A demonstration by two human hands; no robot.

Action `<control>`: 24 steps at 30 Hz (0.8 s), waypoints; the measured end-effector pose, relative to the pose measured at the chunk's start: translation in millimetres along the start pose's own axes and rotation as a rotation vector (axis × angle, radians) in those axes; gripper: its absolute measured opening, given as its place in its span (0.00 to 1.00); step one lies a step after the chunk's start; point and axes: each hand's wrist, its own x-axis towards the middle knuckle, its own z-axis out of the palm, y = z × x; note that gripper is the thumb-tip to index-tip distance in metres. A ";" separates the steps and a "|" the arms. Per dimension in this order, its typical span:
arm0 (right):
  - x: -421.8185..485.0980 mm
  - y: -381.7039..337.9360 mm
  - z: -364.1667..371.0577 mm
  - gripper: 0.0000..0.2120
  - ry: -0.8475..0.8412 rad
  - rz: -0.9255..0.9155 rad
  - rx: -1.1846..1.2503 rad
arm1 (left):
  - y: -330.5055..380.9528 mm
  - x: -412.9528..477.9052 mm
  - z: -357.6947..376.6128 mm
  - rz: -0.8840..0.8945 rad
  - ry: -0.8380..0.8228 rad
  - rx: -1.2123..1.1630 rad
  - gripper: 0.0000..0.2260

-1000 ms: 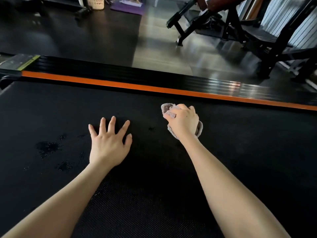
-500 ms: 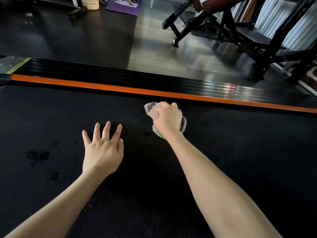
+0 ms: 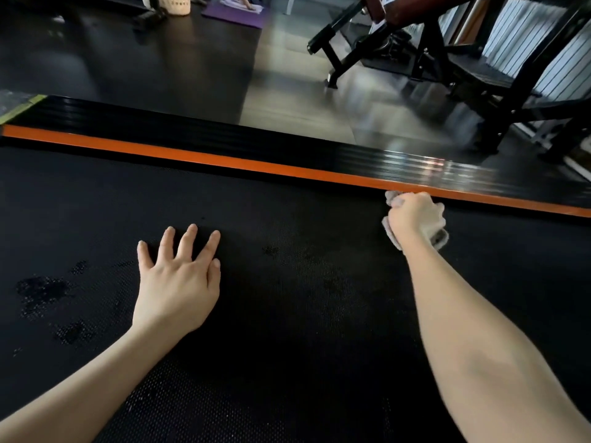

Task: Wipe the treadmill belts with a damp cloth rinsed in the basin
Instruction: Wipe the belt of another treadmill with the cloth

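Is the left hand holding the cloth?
No, the right hand grips the grey cloth; the left hand lies flat on the black treadmill belt.

A purple mat (image 3: 235,12) lies on the floor at the top of the frame, left of centre, and a pale woven basket (image 3: 179,3) stands just to its left. Glossy grey floor (image 3: 287,91) runs down the upper middle, bordered on the left by dark rubber flooring (image 3: 128,59). A black gym machine (image 3: 447,59) with a maroon pad (image 3: 406,4) fills the upper right, in front of a white ribbed panel (image 3: 524,24).
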 end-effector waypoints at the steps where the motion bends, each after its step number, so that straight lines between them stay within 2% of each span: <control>1: -9.3 -15.5 9.6 0.11 -0.017 -0.054 -0.023 | 0.1 0.5 -0.4 0.010 -0.003 0.006 0.30; 2: -24.0 -35.0 19.9 0.11 -0.046 -0.150 -0.055 | -0.3 0.4 -0.8 0.015 -0.008 0.008 0.30; 6: -139.2 -103.1 54.5 0.12 -0.232 -0.740 -0.145 | -2.5 0.5 -2.4 0.000 -0.010 -0.038 0.28; 9: -158.6 -75.5 30.6 0.13 -0.271 -1.031 -0.127 | -4.2 0.2 -3.9 -0.004 -0.001 -0.086 0.22; 11: -133.2 -24.8 9.4 0.15 -0.200 -1.000 -0.156 | -3.6 0.3 -5.0 -0.010 0.000 -0.096 0.21; 13: -108.8 34.7 -18.8 0.15 -0.147 -0.849 -0.215 | -0.6 -0.2 -5.4 -0.009 0.002 -0.075 0.22; 16: -127.7 86.6 -60.1 0.11 -0.129 -0.735 -0.304 | 3.0 -2.3 -7.8 -0.005 -0.022 -0.026 0.22; 18: -172.0 93.2 -75.5 0.12 -0.120 -0.778 -0.254 | 3.2 -3.4 -12.4 -0.006 -0.052 -0.009 0.22; 22: -269.0 95.7 -103.9 0.18 -0.244 -1.021 -0.227 | 3.3 -20.5 -27.9 0.015 -0.140 -0.058 0.23; 24: -283.2 100.6 -124.0 0.21 -0.281 -1.168 -0.171 | -0.1 -46.3 -36.2 0.043 -0.156 -0.085 0.23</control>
